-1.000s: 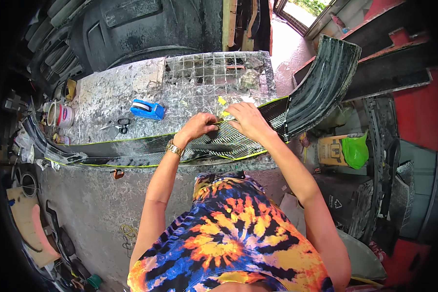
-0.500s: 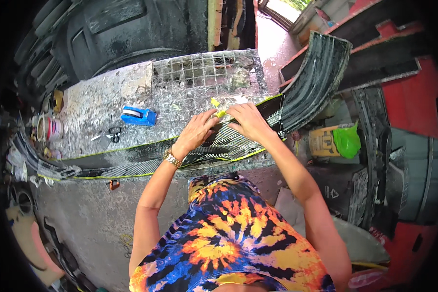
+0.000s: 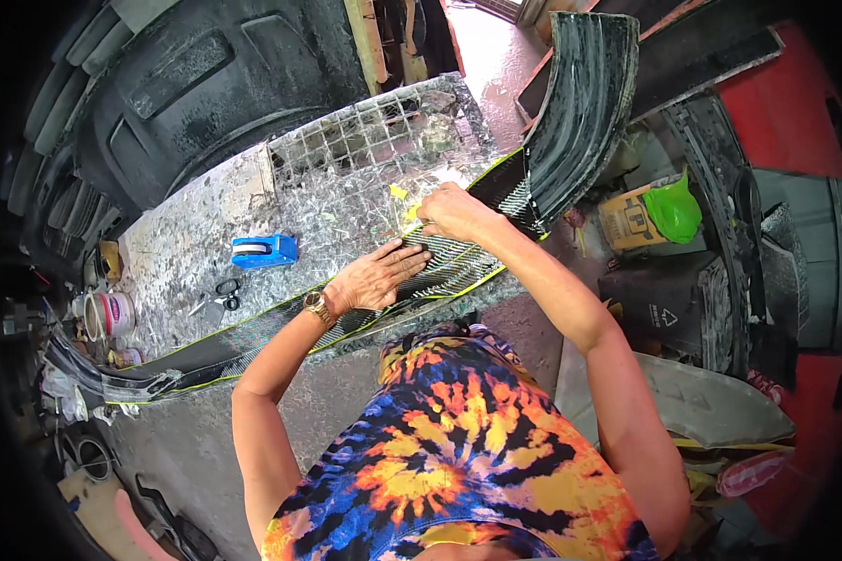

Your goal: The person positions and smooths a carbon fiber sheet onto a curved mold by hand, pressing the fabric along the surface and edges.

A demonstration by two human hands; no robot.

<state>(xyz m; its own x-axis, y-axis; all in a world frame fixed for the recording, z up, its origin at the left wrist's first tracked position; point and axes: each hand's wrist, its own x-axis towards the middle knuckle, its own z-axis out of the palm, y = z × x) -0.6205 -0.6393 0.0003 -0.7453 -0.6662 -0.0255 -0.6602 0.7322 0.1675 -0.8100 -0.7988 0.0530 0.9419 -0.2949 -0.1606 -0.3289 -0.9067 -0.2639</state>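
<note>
A long strip of black woven carbon-fibre cloth with yellow-taped edges lies along a long, narrow mould at the bench's near side. My left hand lies flat on the cloth near its far edge, fingers stretched to the right. A little farther right, my right hand is closed at that same far edge, its fingertips pinching a piece of yellow tape. Another scrap of yellow tape sits on the bench just beyond. The mould's bare, curved end rises at the right.
On the worn bench are a blue tape dispenser, scissors and a white tub. A large black moulded panel stands behind. At the right are a cardboard box with a green bag and leaning panels.
The view has turned slightly. My left hand has flattened onto the cloth, apart from the right hand. My right hand has drawn its fingers together on the yellow tape.
</note>
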